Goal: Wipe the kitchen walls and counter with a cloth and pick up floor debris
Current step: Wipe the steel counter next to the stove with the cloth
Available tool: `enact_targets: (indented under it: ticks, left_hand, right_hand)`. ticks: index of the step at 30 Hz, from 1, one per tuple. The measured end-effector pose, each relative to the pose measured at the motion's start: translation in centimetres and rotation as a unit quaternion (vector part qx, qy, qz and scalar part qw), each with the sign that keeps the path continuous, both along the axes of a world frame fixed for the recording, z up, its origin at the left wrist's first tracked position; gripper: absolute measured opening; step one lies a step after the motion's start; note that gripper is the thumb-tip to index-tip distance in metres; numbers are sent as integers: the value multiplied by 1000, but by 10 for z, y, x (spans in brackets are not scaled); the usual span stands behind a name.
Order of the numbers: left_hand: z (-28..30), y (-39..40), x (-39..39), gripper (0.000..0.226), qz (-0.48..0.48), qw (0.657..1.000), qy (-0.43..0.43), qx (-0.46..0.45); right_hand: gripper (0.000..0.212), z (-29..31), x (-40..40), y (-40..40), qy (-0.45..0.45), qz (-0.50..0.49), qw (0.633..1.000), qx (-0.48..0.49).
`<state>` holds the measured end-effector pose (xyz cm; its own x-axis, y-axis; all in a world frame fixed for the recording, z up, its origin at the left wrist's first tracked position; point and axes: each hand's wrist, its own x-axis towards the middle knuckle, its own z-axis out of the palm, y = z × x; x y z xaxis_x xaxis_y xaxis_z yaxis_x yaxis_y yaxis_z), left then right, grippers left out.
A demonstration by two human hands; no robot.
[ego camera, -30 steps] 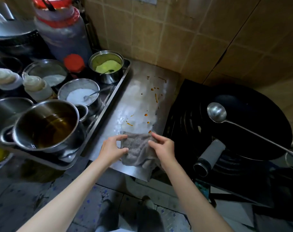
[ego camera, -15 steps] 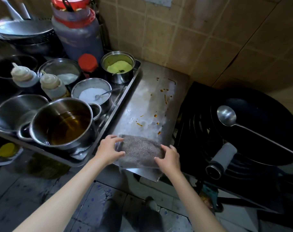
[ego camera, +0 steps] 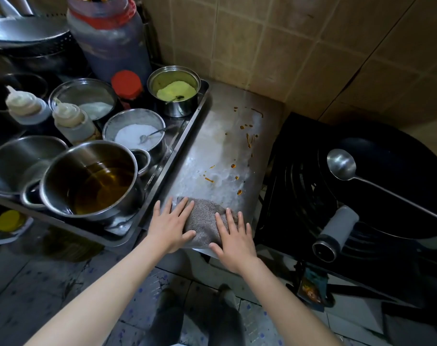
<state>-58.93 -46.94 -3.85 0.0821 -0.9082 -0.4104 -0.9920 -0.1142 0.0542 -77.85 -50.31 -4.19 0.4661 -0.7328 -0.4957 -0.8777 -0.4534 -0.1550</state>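
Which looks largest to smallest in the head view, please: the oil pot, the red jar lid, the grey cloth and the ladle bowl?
1. oil pot
2. grey cloth
3. red jar lid and ladle bowl: too alike to rank.

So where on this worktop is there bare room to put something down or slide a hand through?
The steel counter strip between the tray rim and the stove is bare beyond the cloth, though dotted with orange splatters. Its near edge is taken by the left hand and right hand, flat on the cloth. The tray is packed with pots.
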Motion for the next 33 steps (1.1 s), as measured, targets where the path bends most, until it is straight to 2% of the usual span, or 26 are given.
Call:
enact_targets:
  ticks: [6, 15, 21, 33]
  left_hand:
    - [-3, 11, 11, 84, 0, 1000, 9, 12]
    - [-6, 10, 1, 91, 8, 1000, 6, 4]
    - [-14, 5, 4, 110, -17, 1000, -4, -4]
    - [-11, -35, 18, 90, -71, 995, -60, -37]
  right_hand:
    - [67, 4, 5, 6, -19, -18, 999, 31]
    - [68, 1, 6, 7, 22, -24, 999, -14]
    - [69, -2, 10, 3, 27, -40, 998, -30]
    - [80, -7, 17, -31, 45, -58, 996, -51]
